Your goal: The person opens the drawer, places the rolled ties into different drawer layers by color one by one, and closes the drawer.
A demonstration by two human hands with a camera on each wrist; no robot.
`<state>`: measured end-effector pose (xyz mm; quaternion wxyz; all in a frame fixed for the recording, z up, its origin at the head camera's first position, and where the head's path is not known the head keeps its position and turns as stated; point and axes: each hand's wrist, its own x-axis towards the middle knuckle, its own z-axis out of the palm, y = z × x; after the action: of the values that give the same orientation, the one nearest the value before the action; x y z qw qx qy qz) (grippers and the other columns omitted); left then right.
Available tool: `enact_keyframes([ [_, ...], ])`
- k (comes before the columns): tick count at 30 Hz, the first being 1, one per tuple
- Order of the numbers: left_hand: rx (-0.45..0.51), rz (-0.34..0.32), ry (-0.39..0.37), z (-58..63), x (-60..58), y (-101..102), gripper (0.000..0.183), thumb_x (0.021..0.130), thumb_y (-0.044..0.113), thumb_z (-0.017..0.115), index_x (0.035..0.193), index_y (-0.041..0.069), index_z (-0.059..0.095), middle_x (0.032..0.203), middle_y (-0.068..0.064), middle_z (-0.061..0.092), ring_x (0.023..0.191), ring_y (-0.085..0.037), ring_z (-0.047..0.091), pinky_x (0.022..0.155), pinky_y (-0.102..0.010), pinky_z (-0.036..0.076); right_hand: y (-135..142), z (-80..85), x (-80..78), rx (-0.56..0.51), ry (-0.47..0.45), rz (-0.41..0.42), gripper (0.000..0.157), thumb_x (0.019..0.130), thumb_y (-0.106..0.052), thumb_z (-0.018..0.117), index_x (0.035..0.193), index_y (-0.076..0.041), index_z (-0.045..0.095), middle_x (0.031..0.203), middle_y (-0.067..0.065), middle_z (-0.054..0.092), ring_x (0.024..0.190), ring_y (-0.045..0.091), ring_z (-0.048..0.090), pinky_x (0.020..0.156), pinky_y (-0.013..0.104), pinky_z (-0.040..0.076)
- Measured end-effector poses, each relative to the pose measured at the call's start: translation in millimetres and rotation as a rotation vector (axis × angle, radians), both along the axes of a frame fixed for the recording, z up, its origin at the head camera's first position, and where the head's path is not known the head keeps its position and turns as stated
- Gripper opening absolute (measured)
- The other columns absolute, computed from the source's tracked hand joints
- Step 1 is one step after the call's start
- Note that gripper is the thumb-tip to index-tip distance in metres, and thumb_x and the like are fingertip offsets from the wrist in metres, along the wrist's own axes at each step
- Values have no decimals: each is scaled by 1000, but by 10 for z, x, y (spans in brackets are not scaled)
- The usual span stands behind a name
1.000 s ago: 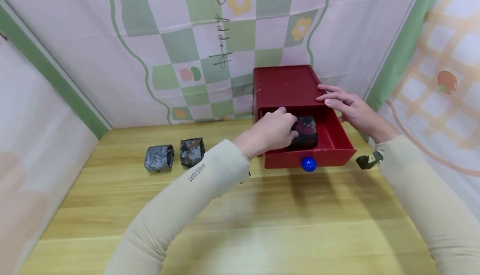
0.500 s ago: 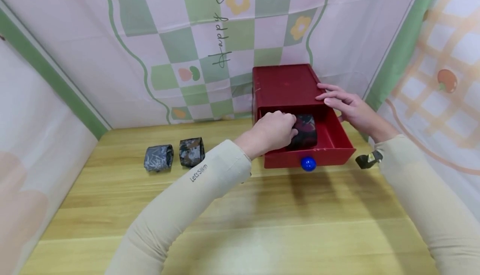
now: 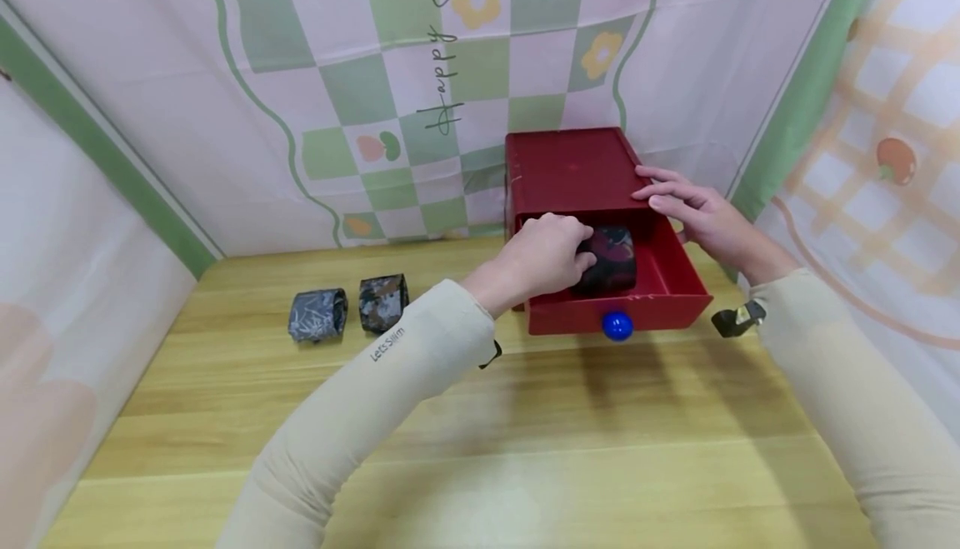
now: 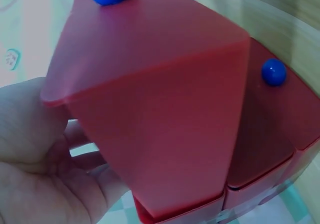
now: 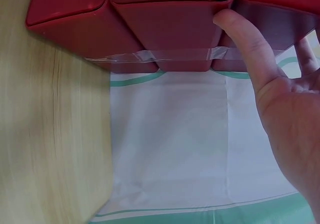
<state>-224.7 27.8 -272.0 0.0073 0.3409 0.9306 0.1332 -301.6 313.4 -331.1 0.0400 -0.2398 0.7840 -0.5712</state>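
Observation:
In the head view, a red drawer unit [image 3: 573, 170] stands against the back cloth, its top drawer [image 3: 555, 318] pulled out by a blue knob [image 3: 617, 326]. Inside the drawer sits a dark roll of patterned fabric [image 3: 613, 259], like a rolled necktie. My left hand [image 3: 543, 253] reaches in over the drawer's left side, thumb and curled fingers pinching the roll's left edge. Seen from the left wrist, that hand [image 4: 55, 159] is beside the drawer wall, the roll hidden. My right hand [image 3: 701, 214] rests its extended fingers on the unit's top right edge.
Two more patterned rolls lie on the wooden table [image 3: 420, 466] at left: a grey one [image 3: 318, 316] and a brown-grey one [image 3: 384, 303]. The left wrist view shows a neighbouring shut drawer with a blue knob [image 4: 274, 72]. Clear tape [image 5: 185, 55] runs across the unit's side.
My left hand has shifted only slightly at the roll, which has moved a touch farther back in the drawer. The right hand keeps its place on the unit.

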Motion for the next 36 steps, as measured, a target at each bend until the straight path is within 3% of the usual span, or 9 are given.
enact_keyframes([
  [3, 20, 0, 7, 51, 23, -27, 40, 103, 30, 61, 138, 10, 64, 130, -4, 67, 111, -16, 65, 91, -28, 53, 1, -2, 3, 0, 2, 1, 34, 108, -17, 50, 137, -4, 61, 163, 0, 28, 122, 12, 56, 64, 38, 61],
  [7, 69, -34, 11, 118, 84, -71, 44, 102, 32, 62, 142, 13, 60, 142, -2, 60, 134, -16, 51, 108, -33, 44, 8, -4, 1, 10, 7, 0, 34, 108, -18, 49, 137, -4, 60, 163, 0, 28, 124, 10, 53, 64, 38, 61],
  [11, 198, -103, 16, 157, 219, -129, 42, 102, 32, 63, 140, 15, 63, 142, -2, 58, 133, -14, 50, 107, -27, 42, 18, -5, -1, 19, 12, -6, 34, 108, -19, 49, 137, -4, 60, 163, -1, 28, 122, 9, 54, 64, 38, 61],
  [17, 491, -254, 3, 123, 490, -185, 32, 99, 24, 68, 129, 12, 69, 127, -1, 63, 113, -8, 58, 95, -18, 44, 11, -10, -9, 9, 17, -1, 34, 108, -19, 49, 137, -3, 60, 163, 0, 29, 124, 10, 53, 63, 37, 61],
  [22, 695, -418, -183, -32, 731, -220, 27, 98, 15, 69, 123, 6, 69, 114, -3, 69, 93, -1, 62, 82, -18, 52, 7, -20, -10, -10, 22, 4, 34, 108, -18, 50, 136, -2, 60, 164, 1, 29, 121, 10, 56, 62, 35, 60],
  [24, 718, -488, -301, -112, 826, -248, 26, 98, 11, 68, 123, 3, 68, 113, -4, 71, 91, 1, 64, 82, -20, 54, 0, -17, -8, -3, 29, 3, 34, 108, -18, 50, 136, -2, 60, 164, 1, 29, 119, 11, 57, 63, 34, 60],
  [27, 663, -547, -451, -219, 937, -290, 27, 100, 9, 66, 126, 4, 65, 115, -2, 71, 94, 4, 65, 84, -21, 55, -4, -10, 1, 14, 42, -7, 34, 108, -18, 51, 136, -2, 61, 163, 1, 30, 118, 11, 57, 62, 33, 60],
  [32, 540, -528, -605, -394, 972, -317, 30, 104, 18, 60, 133, 10, 63, 117, 9, 68, 92, 7, 65, 85, -19, 54, -5, -2, 9, 22, 48, -17, 33, 108, -17, 50, 135, -2, 61, 163, 2, 30, 122, 10, 54, 63, 33, 60],
  [36, 528, -472, -724, -597, 901, -268, 32, 106, 24, 55, 134, 10, 63, 121, 10, 67, 97, 5, 64, 87, -19, 52, -15, -7, 8, 15, 38, -19, 33, 108, -17, 51, 134, -2, 62, 163, 2, 30, 122, 11, 54, 62, 33, 60],
])
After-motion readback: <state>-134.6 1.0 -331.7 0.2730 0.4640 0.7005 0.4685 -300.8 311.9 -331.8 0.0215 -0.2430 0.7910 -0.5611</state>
